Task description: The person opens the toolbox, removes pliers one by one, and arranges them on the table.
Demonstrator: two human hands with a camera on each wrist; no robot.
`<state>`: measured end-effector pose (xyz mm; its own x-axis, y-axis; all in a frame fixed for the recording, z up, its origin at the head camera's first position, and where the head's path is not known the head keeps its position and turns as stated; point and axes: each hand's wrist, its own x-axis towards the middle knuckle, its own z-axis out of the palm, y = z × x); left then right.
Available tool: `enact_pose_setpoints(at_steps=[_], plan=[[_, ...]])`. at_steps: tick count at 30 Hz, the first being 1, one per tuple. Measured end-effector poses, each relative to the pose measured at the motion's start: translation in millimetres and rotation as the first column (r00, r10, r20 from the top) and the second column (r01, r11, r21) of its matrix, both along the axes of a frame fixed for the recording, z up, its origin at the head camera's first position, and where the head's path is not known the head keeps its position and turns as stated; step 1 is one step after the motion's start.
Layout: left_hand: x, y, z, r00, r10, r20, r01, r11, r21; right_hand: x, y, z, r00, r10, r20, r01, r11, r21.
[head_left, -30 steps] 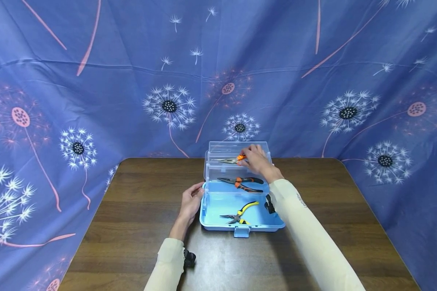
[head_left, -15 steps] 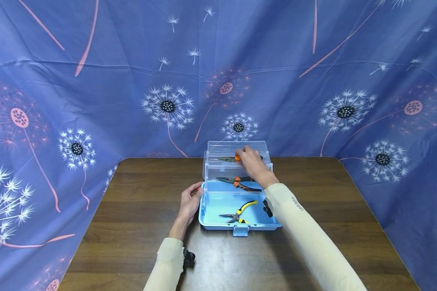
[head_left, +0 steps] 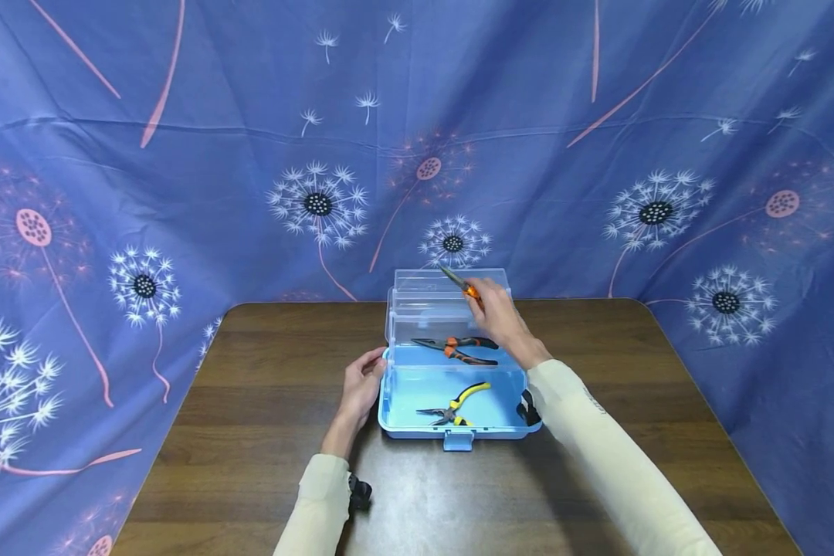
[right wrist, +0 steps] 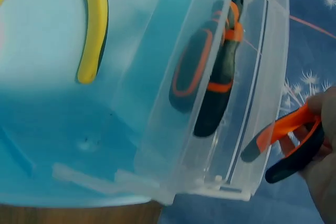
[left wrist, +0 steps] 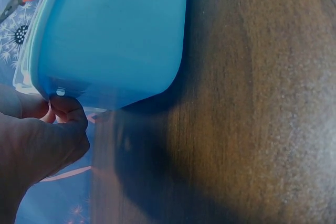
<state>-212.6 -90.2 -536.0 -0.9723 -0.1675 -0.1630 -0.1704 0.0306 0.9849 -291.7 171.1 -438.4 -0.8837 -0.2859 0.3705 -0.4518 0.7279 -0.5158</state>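
Fingers (head_left: 485, 288) gripping pliers (head_left: 456, 278), second pair (head_left: 452, 347) in tray (head_left: 405, 357), yellow pair (head_left: 450, 415) in toolbox (head_left: 417, 434)

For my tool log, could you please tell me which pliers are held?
It's the black-orange pair in the right hand; the other black-orange pair lies in a clear tray, the yellow-handled pair on the blue box's floor.

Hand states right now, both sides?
Left hand: closed, gripping the edge of the blue toolbox on its left side.
Right hand: closed, holding orange-and-black pliers above the box's raised trays.
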Motion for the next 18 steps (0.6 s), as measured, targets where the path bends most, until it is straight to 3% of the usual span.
enact_pose_setpoints(at_steps=[8,18], plan=[[0.7,0.5,0.6,1.0,-0.001,-0.003,0.001,1.0,-0.009,6.8,19.6,13.3,1.0,-0.016,0.014,0.018,0.988,-0.154],[1.9,1.1,0.9,0.999,0.002,-0.035,-0.001,1.0,0.008,14.0,48.6,26.0,0.99,-0.114,0.088,0.135,0.946,-0.296]])
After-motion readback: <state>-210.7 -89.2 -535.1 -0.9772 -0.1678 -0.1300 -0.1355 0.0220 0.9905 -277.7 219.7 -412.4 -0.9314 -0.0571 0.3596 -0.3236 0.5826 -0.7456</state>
